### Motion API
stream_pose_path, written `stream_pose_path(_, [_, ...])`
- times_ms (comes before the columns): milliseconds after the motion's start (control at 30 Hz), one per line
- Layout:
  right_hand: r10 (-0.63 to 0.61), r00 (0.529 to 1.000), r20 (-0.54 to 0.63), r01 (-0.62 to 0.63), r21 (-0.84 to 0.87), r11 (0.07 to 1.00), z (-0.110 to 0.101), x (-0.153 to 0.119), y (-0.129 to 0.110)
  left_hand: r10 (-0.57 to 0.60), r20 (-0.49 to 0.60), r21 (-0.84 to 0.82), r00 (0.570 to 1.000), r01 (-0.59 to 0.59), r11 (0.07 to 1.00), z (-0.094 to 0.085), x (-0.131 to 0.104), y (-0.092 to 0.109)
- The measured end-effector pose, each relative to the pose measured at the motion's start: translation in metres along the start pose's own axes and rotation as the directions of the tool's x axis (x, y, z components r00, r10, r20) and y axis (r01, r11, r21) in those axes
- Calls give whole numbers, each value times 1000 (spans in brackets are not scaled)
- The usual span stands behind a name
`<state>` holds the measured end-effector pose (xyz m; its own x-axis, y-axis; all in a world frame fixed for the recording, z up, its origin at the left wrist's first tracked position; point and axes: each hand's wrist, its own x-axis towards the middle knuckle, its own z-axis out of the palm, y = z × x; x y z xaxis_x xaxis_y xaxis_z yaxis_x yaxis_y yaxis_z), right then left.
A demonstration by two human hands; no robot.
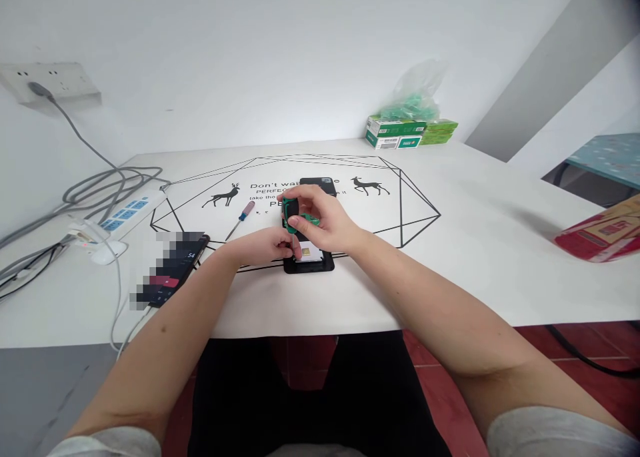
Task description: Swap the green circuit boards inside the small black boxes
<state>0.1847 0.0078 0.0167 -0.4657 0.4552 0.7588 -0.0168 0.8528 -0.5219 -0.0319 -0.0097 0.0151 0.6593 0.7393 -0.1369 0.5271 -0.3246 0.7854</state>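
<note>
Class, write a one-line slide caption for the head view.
Right hand holding a green-and-black tool over a dark device, left hand alongside.

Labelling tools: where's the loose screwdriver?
Head view, left of centre: the screwdriver lies on the table between the left deer print and the left hand, its tip near the phone.

I count my two bare hands [325, 214], one green-and-black screwdriver [291, 208], one slim purplish-handled screwdriver [246, 212], two black printed deer [222, 197], one long white-and-blue power strip [131, 213].
</note>
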Motion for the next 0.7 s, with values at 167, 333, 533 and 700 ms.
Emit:
stream_pose_path(167, [32, 999, -12, -32, 5, 999, 0, -1, 1, 0, -38, -52, 999, -2, 999, 0, -3, 1])
stream_pose_path(333, [-4, 1000, -23, 4, 1, 1000, -1, -1, 2, -17, 4, 56, 1000, 17, 998, -1, -5, 5])
stream_pose_path(533, [-67, 997, -27, 66, -28, 997, -1, 0, 1, -55, -19, 108, 998, 57, 992, 2, -5, 13])
stream_pose_path(700, [-100, 995, 9, 101, -62, 993, -2, 2, -3, -14, -17, 70, 1000, 15, 997, 5, -5, 12])
